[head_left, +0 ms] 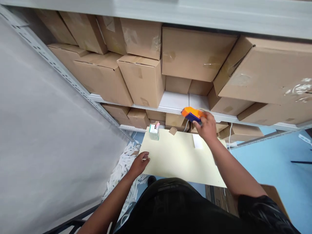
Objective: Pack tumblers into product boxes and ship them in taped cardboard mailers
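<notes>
At the foot of the grey wall (60,113), white strips (125,165) lie heaped on the floor (270,152); a foot set there might slip. The left hand (139,164) is by the near-left edge of the pale tabletop (170,159), holding nothing, thumb and fingers a little apart; from where I stand, I can't tell whether it touches. Beyond it, a small open-topped carton (154,133) stands near the far-left corner, so a careless sweep could tip it off. A brown cardboard scrap (173,130) lies to its right. Above the tabletop's far side, before the shelf edge (168,110), is the orange-and-blue object (191,114); gripped at one end, it could knock the shelf if swung, or drop onto the white flat piece (197,141) below if the hold loosened. The right hand (207,126) has its fingers clamped on it.
</notes>
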`<state>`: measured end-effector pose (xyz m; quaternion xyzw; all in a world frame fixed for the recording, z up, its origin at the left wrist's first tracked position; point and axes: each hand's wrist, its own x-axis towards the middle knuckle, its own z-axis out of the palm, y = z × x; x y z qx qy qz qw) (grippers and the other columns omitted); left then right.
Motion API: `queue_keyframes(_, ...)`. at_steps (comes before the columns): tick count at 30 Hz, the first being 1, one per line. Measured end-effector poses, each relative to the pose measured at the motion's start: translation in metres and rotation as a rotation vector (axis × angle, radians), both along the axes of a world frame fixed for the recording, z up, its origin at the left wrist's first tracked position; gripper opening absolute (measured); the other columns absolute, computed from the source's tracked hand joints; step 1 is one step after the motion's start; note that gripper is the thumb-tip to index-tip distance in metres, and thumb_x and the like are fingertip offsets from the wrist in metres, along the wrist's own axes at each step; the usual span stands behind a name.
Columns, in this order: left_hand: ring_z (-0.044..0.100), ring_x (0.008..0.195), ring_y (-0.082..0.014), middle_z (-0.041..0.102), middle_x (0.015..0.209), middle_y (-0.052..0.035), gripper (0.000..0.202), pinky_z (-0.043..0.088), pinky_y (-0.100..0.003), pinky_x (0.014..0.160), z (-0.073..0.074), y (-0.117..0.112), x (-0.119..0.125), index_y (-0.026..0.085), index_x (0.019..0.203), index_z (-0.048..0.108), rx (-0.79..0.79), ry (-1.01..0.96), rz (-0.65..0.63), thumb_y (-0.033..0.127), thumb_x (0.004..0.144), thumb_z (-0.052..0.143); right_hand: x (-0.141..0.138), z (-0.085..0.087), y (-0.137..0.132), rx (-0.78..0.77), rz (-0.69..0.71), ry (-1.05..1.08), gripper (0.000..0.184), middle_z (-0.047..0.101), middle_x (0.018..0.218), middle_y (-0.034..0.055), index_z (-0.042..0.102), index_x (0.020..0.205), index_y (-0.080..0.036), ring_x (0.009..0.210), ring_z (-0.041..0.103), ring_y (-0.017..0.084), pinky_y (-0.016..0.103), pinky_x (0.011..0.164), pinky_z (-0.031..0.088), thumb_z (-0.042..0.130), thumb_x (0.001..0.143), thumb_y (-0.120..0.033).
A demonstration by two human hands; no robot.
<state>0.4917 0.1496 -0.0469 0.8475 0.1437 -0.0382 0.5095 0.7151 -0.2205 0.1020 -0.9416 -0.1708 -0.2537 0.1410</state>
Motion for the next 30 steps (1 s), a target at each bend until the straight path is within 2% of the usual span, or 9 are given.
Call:
queue_keyframes(3, 0.071, 0.104, -0.0241, 0.071, 0.119, -0.0097, 0.039, 0.058, -0.038, 0.087, 0.002, 0.007, 0.01, 0.021, 0.113, 0.066, 0.011, 0.026, -0.057, 0.044, 0.082, 0.059, -0.075, -0.054, -0.017, 0.025, 0.015, 0.08, 0.041, 0.054, 0.141, 0.0169, 0.069, 0.117, -0.02, 0.13, 0.047, 0.036, 0.054, 0.108, 0.042, 0.059, 0.095, -0.052)
queue_keyframes(5, 0.071, 0.104, -0.0243, 0.072, 0.118, -0.0094, 0.039, 0.058, -0.038, 0.088, 0.003, 0.008, 0.016, 0.021, 0.113, 0.066, 0.022, 0.045, -0.095, 0.043, 0.082, 0.06, -0.119, -0.099, -0.029, 0.029, -0.015, 0.176, 0.038, 0.057, 0.138, 0.0153, 0.071, 0.111, -0.021, 0.127, 0.049, 0.035, 0.053, 0.107, 0.045, 0.059, 0.095, -0.052)
queue_keyframes(7, 0.071, 0.104, -0.0247, 0.072, 0.119, -0.0092, 0.038, 0.059, -0.039, 0.089, 0.004, 0.005, 0.021, 0.021, 0.112, 0.067, 0.035, 0.055, -0.133, 0.042, 0.081, 0.061, -0.152, -0.145, -0.042, 0.008, -0.034, 0.297, 0.032, 0.059, 0.133, 0.0148, 0.073, 0.101, -0.021, 0.124, 0.052, 0.033, 0.05, 0.107, 0.046, 0.06, 0.094, -0.049)
queue_keyframes(10, 0.071, 0.106, -0.0255, 0.072, 0.119, -0.009, 0.037, 0.059, -0.038, 0.088, 0.007, -0.005, 0.025, 0.022, 0.112, 0.068, 0.044, 0.054, -0.177, 0.041, 0.081, 0.063, -0.177, -0.201, -0.058, -0.028, -0.083, 0.44, 0.025, 0.06, 0.129, 0.0151, 0.075, 0.094, -0.02, 0.123, 0.052, 0.033, 0.047, 0.108, 0.047, 0.063, 0.092, -0.042)
queue_keyframes(13, 0.07, 0.108, -0.0261, 0.072, 0.117, -0.0096, 0.037, 0.059, -0.037, 0.087, 0.008, -0.017, 0.023, 0.022, 0.112, 0.068, 0.058, 0.05, -0.208, 0.041, 0.082, 0.063, -0.182, -0.235, -0.067, -0.038, -0.147, 0.527, 0.02, 0.059, 0.132, 0.0132, 0.076, 0.1, -0.022, 0.127, 0.05, 0.033, 0.047, 0.111, 0.044, 0.065, 0.089, -0.035)
queue_keyframes(16, 0.07, 0.109, -0.0261, 0.072, 0.117, -0.0096, 0.037, 0.059, -0.036, 0.087, 0.008, -0.027, 0.017, 0.022, 0.115, 0.068, 0.106, 0.047, -0.263, 0.041, 0.083, 0.063, -0.182, -0.248, -0.07, -0.034, -0.157, 0.571, 0.024, 0.057, 0.135, 0.0117, 0.075, 0.108, -0.023, 0.128, 0.049, 0.032, 0.046, 0.112, 0.042, 0.065, 0.087, -0.03)
queue_keyframes(20, 0.069, 0.11, -0.0261, 0.07, 0.118, -0.009, 0.037, 0.058, -0.035, 0.086, 0.007, -0.04, 0.006, 0.023, 0.115, 0.067, 0.155, 0.046, -0.273, 0.042, 0.085, 0.062, -0.187, -0.247, -0.074, -0.004, -0.134, 0.551, 0.032, 0.055, 0.139, 0.0123, 0.072, 0.114, -0.022, 0.13, 0.049, 0.032, 0.048, 0.113, 0.039, 0.064, 0.084, -0.027)
queue_keyframes(24, 0.068, 0.111, -0.0259, 0.07, 0.117, -0.0096, 0.037, 0.058, -0.035, 0.086, 0.01, -0.062, -0.009, 0.021, 0.116, 0.066, 0.175, 0.048, -0.207, 0.043, 0.086, 0.059, -0.199, -0.243, -0.093, 0.09, -0.096, 0.529, 0.038, 0.059, 0.134, 0.012, 0.069, 0.119, -0.022, 0.125, 0.054, 0.033, 0.05, 0.11, 0.043, 0.062, 0.083, -0.031)
queue_keyframes(30, 0.068, 0.109, -0.0254, 0.07, 0.115, -0.0093, 0.037, 0.057, -0.037, 0.088, 0.017, -0.108, -0.043, 0.021, 0.116, 0.066, 0.166, 0.061, -0.027, 0.041, 0.086, 0.057, -0.195, -0.229, -0.14, 0.198, 0.146, 0.65, 0.03, 0.067, 0.114, 0.0097, 0.07, 0.111, -0.026, 0.114, 0.062, 0.031, 0.048, 0.103, 0.051, 0.053, 0.088, -0.036)
